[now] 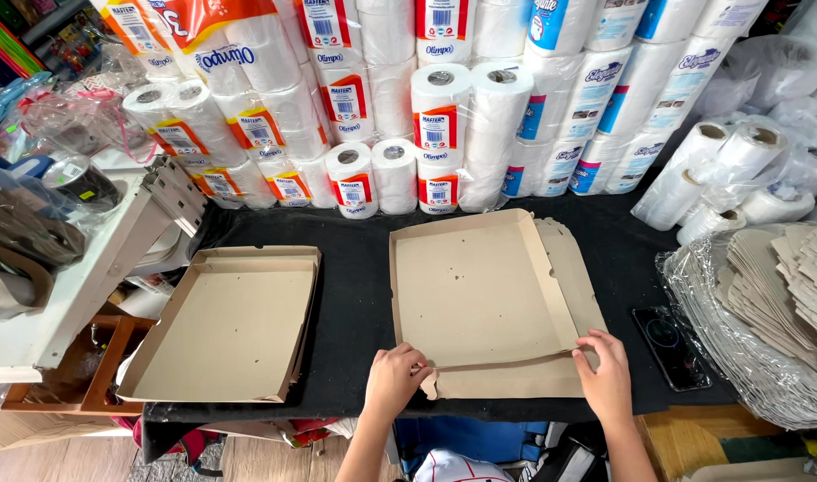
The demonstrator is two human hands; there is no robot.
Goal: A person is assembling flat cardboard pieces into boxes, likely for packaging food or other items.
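Note:
A flat brown cardboard box blank (480, 295) lies on the black table (355, 295), its left, far and right side walls partly raised. My left hand (396, 378) pinches the near-left corner of its front flap. At the near-right corner my right hand (605, 375) presses on the same flap, which is bent along the fold line between both hands. To the left sits a folded, open cardboard box (225, 323), reaching over the table's front edge.
Wrapped toilet paper and paper towel rolls (426, 107) are stacked along the back. A stack of flat cardboard blanks in plastic (783, 303) lies at right, with a dark phone (669, 346) beside it. A white shelf (69, 268) with bags stands at left.

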